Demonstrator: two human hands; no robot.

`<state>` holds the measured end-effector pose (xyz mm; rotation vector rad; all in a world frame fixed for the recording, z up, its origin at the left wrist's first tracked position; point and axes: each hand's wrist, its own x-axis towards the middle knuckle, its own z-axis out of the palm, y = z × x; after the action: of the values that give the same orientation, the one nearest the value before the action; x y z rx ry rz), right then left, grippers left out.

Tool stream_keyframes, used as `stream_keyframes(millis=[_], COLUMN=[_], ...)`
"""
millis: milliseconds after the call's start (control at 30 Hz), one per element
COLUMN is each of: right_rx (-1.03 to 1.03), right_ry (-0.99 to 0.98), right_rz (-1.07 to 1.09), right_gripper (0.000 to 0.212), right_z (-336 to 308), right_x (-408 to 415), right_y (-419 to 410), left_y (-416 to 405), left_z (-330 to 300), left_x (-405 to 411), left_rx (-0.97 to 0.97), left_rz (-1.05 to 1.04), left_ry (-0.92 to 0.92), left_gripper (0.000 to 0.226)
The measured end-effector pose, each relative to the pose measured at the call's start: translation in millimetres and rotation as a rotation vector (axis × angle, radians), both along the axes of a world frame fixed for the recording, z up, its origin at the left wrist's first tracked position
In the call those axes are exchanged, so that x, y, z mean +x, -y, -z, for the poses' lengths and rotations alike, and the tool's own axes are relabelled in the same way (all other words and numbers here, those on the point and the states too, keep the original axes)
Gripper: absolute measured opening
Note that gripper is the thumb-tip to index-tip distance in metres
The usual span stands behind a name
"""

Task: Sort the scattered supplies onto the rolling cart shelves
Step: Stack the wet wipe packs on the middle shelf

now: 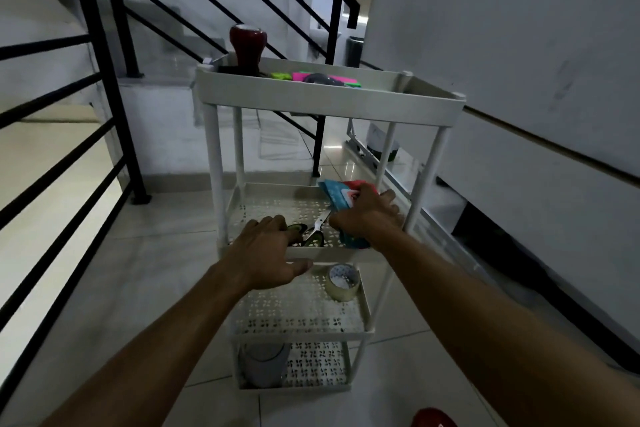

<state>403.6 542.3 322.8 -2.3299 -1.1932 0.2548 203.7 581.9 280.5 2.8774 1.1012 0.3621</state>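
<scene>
A white rolling cart (330, 104) with several perforated shelves stands on the tiled floor. On its second shelf my right hand (367, 215) grips a blue and red packet (334, 196). Green-handled scissors (313, 232) lie on the same shelf, partly under my left hand (266, 253), whose fingers reach over the shelf's front rim onto them. A roll of clear tape (343, 281) sits on the third shelf. The top shelf holds a dark red jar (246, 45), bright sticky notes (301, 76) and a grey object (318, 79). A grey round container (265, 362) stands on the bottom shelf.
Black stair railings (114, 80) run along the left and behind the cart. A white wall (519, 62) closes in on the right. A red object (433, 418) lies on the floor at the bottom edge. A dark bin (355, 50) stands far back.
</scene>
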Motion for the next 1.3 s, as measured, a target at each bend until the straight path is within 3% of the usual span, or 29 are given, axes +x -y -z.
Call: stream_keyframes(millis=[200,433,567,700,867,1300], right_rx=[-0.080,-0.129,-0.251,-0.173,-0.187,0.048], right_ry=[0.027,0.108,0.117,0.354,0.270,0.377], right_rz=[0.059,0.126,0.052,-0.046,-0.245,-0.337], right_gripper=[0.094,0.102,0.114,0.093,0.061,0.066], right_z=[14,18,20,19,24,37], right_x=[-2,-3,-3,0,11,19], right_y=[-5,-10,-13,-13,-16,-5], left_y=[-4,-11,-12,-11,-10,0], left_z=[5,8,7,1,0,0], left_x=[3,1,-1,-1,6,1], left_rx=[0.070,0.021,0.004,-0.022,-0.053,0.005], left_rz=[-0.020,-0.035,-0.036,-0.028,-0.030,-0.027], left_ry=[0.009,0.027,0.021,0.018,0.006,0.020], left_gripper=[0.080,0.077,0.077,0.082,0.079,0.065])
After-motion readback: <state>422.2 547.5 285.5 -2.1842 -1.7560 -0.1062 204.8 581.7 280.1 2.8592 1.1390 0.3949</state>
